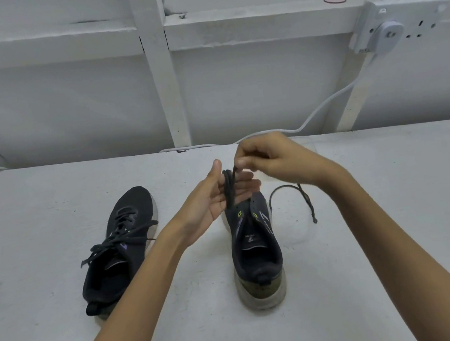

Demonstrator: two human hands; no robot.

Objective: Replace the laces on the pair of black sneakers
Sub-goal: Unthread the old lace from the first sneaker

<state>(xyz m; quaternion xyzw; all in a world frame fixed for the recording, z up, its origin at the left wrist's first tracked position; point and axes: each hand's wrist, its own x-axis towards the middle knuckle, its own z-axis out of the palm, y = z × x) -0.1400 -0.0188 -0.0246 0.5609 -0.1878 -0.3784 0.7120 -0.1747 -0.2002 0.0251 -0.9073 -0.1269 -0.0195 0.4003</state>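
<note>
**Inspector:** State the fixed surroundings, largest item first.

**Technician:** A white panelled wall (66, 105) forms the background. A white work surface (394, 205) runs below it and carries both shoes.

**Inspector:** Location of the sneakers?

**Technician:** The laced sneaker (134, 208) lies on the left, toe pointing away and angled to the right, with its bow loose across the tongue. The unlaced sneaker (254, 240) stands near the centre with its heel toward the person. Its eyelets are visible and carry no lace. The two shoes are well apart.

**Inspector:** Hand status?

**Technician:** The left hand (210, 200) is held above the toe of the unlaced sneaker, palm facing right, fingers straight and thumb up. It is not gripping. The right hand (273, 158) sits just beside it, with thumb and forefinger pinching the lace.

**Inspector:** Lace position?

**Technician:** The black lace (229, 189) hangs in several turns over the left fingers, and its upper end is in the right hand's pinch. A lace tail (306, 202) curves across the surface just right of the unlaced sneaker.

**Inspector:** Remaining items?

**Technician:** A socket block (399, 24) is mounted on the wall at upper right. A grey cable (322, 111) drops from it to the surface. A red rubber band (334, 2) lies on the ledge above.
</note>
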